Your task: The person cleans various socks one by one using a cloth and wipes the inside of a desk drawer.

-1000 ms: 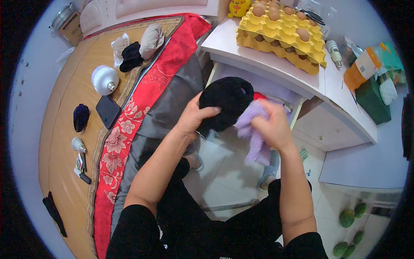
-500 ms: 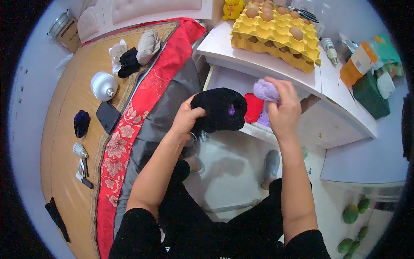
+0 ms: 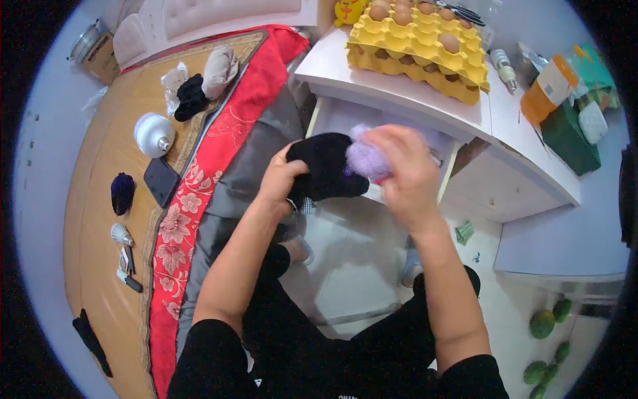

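My left hand (image 3: 280,176) is closed on the edge of a black soft cloth item (image 3: 322,166), rounded like a knit cap, held in front of the open drawer (image 3: 322,118). A small checked bit of fabric (image 3: 306,205) hangs beneath it. In my right hand (image 3: 409,179) is a fluffy lilac bundle (image 3: 367,158), pressed against the right edge of the black cloth; its exact kind does not show. A sliver of red shows below the bundle, mostly hidden by the hand. The right fingers are slightly blurred.
Yellow egg trays (image 3: 419,56) with eggs stand on the white cabinet top (image 3: 319,66). On the bed at left lie a large bulb (image 3: 154,134), a phone (image 3: 161,181), a dark blue bundle (image 3: 122,193) and a black cloth piece (image 3: 191,98). Green round fruits (image 3: 541,324) sit on the floor.
My right hand has brought the lilac bundle left and down, from above the drawer onto the black cloth's right side. The purple spot on the cloth is now covered. My left hand shifted slightly left.
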Tool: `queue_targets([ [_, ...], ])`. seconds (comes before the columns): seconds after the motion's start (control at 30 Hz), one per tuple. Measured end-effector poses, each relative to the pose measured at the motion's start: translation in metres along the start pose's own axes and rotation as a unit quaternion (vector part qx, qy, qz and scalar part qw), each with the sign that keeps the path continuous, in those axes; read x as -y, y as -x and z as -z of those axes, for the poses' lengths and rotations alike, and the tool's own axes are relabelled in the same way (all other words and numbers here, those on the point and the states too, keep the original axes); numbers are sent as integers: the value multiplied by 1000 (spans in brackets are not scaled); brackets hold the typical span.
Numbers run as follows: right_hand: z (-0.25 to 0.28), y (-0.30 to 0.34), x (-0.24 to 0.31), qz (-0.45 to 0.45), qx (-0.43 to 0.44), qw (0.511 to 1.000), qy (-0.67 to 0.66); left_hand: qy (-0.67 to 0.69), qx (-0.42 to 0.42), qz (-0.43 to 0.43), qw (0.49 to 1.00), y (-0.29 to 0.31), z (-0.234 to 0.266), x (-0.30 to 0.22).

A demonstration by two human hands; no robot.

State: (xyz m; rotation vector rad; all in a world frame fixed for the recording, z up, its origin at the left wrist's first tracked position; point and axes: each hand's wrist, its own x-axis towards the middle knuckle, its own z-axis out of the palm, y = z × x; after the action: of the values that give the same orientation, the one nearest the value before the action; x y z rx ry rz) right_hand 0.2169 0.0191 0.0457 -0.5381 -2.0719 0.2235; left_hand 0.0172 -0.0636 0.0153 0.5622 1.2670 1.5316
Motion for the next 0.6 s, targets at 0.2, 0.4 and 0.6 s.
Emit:
queue_targets([
  [0.2,1,27,-24,-223,557,777,193,89,-10,31,995,-22,19,10],
  [0.4,-10,49,8,-112,543,832,-4,-76,-59,137,986,-92,10,47],
  [0.6,1,49,6,-120,507,850,80,-529,-37,-265,805,-166,18,119],
])
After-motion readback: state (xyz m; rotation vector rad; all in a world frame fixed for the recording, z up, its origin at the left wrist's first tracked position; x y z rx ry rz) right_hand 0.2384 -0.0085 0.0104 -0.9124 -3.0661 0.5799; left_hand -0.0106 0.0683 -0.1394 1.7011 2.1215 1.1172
